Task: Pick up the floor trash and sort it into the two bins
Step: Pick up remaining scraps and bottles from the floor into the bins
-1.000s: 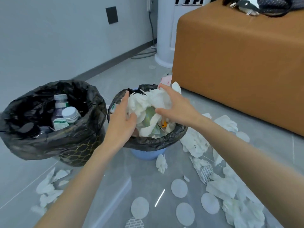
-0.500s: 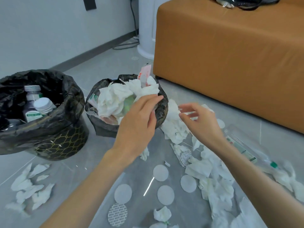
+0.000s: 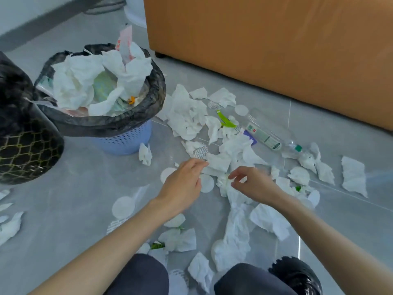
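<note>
Head view, tissues (image 3: 187, 116), grey floor (image 3: 85, 199), orange sofa (image 3: 276, 50)

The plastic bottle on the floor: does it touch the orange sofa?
Apart. The head view shows a strip of bare grey floor between the plastic bottle and the base of the orange sofa.

Could read nothing for certain. Made out green print and a small red square on the label of the plastic bottle (image 3: 263, 136) on the floor, too blurred to decipher. Saw red lettering on the pink wrapper (image 3: 124, 41) sticking up from the blue bin (image 3: 125, 139), likewise illegible.
</note>
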The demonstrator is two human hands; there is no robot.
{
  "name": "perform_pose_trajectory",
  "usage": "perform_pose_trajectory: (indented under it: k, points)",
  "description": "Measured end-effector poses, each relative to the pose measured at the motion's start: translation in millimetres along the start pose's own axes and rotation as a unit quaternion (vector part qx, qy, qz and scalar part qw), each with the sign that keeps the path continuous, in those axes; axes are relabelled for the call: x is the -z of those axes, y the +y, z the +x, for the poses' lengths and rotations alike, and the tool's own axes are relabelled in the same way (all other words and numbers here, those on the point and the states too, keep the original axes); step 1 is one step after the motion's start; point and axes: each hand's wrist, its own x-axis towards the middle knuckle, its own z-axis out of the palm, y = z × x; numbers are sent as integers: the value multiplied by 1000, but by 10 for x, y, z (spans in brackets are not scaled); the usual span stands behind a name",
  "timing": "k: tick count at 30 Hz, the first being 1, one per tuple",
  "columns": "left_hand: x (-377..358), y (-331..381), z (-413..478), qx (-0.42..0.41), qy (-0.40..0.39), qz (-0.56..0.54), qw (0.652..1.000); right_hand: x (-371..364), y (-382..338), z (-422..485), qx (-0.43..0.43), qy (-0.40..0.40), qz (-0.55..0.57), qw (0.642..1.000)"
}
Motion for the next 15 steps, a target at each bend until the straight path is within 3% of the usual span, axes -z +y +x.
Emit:
perform_pose_trajectory:
  k: [7,15]
  points:
    - [-527,-160,-493,73,-182,84,977,-550,363,-404,8,-166,-104,981]
    - [-832,-104,-836,137,-263,116,948,-1192,471,-597,70,-95,-182,976]
